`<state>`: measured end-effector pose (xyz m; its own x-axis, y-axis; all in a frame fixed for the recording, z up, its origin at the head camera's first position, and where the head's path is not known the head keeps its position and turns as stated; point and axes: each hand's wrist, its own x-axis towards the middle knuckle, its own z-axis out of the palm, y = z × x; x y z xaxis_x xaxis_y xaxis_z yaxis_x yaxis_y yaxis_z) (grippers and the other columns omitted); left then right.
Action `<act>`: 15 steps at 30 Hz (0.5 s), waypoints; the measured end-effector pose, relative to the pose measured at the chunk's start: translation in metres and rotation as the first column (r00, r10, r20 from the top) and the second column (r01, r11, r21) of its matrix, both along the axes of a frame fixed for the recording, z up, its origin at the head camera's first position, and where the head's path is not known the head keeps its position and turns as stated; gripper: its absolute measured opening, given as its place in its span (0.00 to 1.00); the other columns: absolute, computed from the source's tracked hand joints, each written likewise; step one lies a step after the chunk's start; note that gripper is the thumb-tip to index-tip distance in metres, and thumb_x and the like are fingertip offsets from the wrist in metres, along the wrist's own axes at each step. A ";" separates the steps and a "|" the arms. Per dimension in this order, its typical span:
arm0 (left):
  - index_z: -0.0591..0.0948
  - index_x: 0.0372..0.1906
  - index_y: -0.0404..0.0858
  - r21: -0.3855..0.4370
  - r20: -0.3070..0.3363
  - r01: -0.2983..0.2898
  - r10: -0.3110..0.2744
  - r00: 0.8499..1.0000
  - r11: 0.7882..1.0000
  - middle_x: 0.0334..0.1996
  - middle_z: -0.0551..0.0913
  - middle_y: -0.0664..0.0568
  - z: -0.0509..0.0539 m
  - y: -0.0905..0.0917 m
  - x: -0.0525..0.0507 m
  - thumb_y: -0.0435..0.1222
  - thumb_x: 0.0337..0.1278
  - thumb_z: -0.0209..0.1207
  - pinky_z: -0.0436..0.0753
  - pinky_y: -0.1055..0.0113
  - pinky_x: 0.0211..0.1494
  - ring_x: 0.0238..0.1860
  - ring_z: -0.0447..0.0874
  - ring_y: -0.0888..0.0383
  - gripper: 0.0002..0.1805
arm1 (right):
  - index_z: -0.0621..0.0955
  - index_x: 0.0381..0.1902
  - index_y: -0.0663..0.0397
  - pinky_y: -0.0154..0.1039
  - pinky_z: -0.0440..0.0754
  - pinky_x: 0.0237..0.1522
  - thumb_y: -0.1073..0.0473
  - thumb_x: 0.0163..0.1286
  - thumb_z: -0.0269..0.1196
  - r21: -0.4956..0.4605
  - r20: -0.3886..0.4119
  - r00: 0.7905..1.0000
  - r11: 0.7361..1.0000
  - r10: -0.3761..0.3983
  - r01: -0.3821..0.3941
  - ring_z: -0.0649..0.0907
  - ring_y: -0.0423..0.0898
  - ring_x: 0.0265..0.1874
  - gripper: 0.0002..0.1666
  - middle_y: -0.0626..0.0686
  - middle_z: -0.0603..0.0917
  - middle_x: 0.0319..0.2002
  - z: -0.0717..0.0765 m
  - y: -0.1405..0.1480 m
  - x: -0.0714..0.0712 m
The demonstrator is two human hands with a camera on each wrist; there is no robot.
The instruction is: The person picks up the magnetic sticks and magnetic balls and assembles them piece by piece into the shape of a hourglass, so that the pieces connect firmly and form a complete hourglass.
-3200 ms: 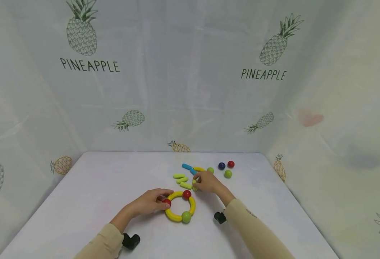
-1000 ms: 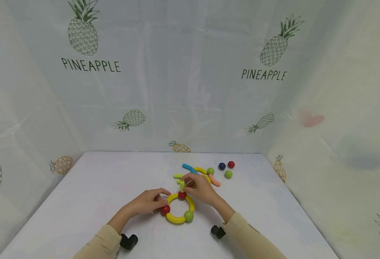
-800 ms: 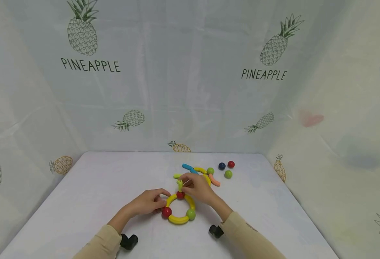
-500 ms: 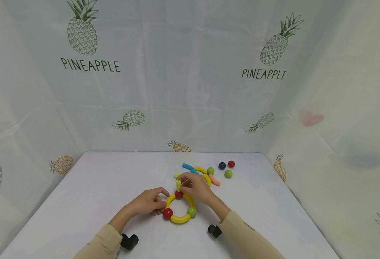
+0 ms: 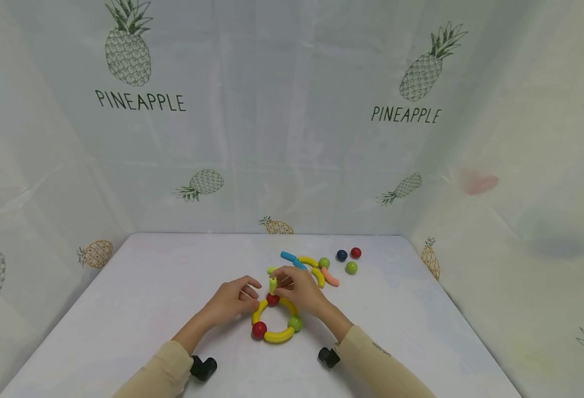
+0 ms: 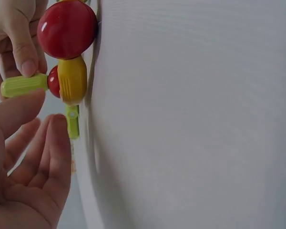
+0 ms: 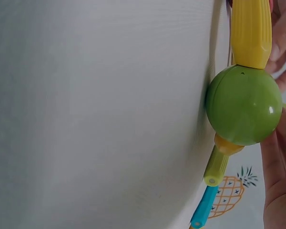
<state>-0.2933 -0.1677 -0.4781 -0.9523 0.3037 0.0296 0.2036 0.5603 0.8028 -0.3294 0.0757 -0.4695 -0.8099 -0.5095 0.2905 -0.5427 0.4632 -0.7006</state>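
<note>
Right hand [image 5: 300,288] pinches a lime stick [image 5: 273,284] to its left, upright on the far red ball [image 5: 272,300]; left hand [image 5: 229,301] kinda loose nearby.

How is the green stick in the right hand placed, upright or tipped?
Upright: the green stick rises from a red ball, pointing away from the table in the left wrist view.

The left forearm [image 5: 158,369] and right forearm [image 5: 378,356] are angled inward, toward the far edge of the tabletop [image 5: 192,262]. The left hand [image 5: 229,301] is held with fingers [image 6: 58,152] loosely curved, thumb [image 6: 19,112] parted; the right hand [image 5: 300,288] is set in a pinch.
</note>
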 end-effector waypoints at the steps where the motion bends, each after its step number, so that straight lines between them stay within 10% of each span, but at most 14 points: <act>1: 0.83 0.58 0.43 0.006 -0.011 -0.023 0.023 1.000 1.000 0.43 0.87 0.56 0.001 0.003 -0.002 0.37 0.66 0.72 0.88 0.64 0.42 0.41 0.84 0.57 0.19 | 0.84 0.59 0.48 0.34 0.87 0.53 0.63 0.71 0.73 0.001 -0.002 1.000 1.000 -0.004 0.004 0.89 0.42 0.47 0.20 0.44 0.88 0.47 -0.001 0.001 0.000; 15: 0.86 0.52 0.48 0.063 -0.094 -0.073 0.079 0.992 0.995 0.43 0.89 0.60 0.001 0.025 -0.020 0.43 0.66 0.72 0.89 0.64 0.51 0.46 0.86 0.60 0.13 | 0.82 0.60 0.50 0.34 0.87 0.52 0.64 0.72 0.72 -0.011 -0.002 1.000 1.000 -0.021 0.021 0.88 0.40 0.46 0.21 0.44 0.88 0.44 -0.001 0.008 0.001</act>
<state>-0.3131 -0.1425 -0.4770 -0.9644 0.2255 0.1383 0.2404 0.5289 0.8139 -0.3283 0.0833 -0.4703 -0.8200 -0.4890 0.2976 -0.5341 0.4666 -0.7050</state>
